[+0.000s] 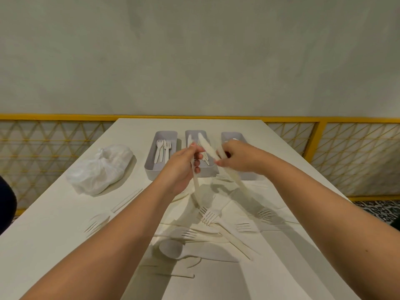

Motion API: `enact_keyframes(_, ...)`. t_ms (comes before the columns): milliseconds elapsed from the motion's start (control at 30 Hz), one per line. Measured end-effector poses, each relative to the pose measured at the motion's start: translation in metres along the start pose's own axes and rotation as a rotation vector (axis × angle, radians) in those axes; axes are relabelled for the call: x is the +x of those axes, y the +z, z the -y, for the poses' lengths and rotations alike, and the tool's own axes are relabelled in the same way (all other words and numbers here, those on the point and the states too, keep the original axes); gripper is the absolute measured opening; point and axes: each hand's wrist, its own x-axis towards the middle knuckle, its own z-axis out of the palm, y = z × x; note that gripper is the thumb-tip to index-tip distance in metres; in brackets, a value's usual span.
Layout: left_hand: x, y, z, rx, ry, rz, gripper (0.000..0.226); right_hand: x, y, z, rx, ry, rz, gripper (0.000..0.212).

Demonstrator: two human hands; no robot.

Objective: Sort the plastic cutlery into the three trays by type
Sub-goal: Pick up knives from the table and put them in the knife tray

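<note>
The left hand [184, 167] pinches a white utensil [195, 187] by its handle, type unclear. The right hand [238, 159] grips a plastic knife [206, 147], blade slanting toward the left hand. Just beyond both grips sits the middle tray [195, 132], the fork tray [149, 167] leftward. Loose forks [208, 214] and a spoon [171, 249] lie nearer the person.

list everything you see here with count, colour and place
table: one, white, under everything
left tray: one, grey, far row, holds cream forks
middle tray: one, grey, far row, holds knives
right tray: one, grey, far row, contents mostly hidden
plastic bag: one, white, left of trays
loose cutlery: many, cream, scattered on near table
spoon: one, cream, nearest in that pile
left hand: one, grips a cream utensil before the middle tray
right hand: one, grips a cream knife over the middle tray
</note>
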Motion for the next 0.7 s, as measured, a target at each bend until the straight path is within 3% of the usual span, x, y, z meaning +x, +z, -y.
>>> enact_keyframes(67, -0.001, 0.004, -0.003, 0.049, 0.004, 0.057, 0.034, -0.003, 0.001, 0.011, 0.158, -0.074, 0.078, 0.012)
enact_keyframes(133, 0.000, 0.006, -0.004, 0.059, 0.009, 0.087, 0.038, -0.001, 0.005, 0.017, 0.261, -0.098, 0.115, 0.016)
enact_keyframes(233, 0.001, 0.001, -0.008, 0.006, 0.006, 0.033, 0.037, 0.005, 0.011, 0.022, 0.337, -0.080, 0.046, 0.020)
enact_keyframes(367, 0.001, -0.012, -0.011, -0.058, 0.004, 0.056, 0.041, 0.010, 0.016, 0.032, 0.472, -0.098, -0.049, 0.010)
enact_keyframes(567, -0.005, -0.014, -0.018, -0.055, -0.054, 0.096, 0.045, 0.024, 0.021, 0.045, 0.488, -0.123, -0.238, 0.004)
enact_keyframes(700, -0.004, -0.017, -0.018, -0.079, -0.045, 0.004, 0.040, 0.024, 0.025, 0.050, 0.357, -0.145, -0.309, 0.021)
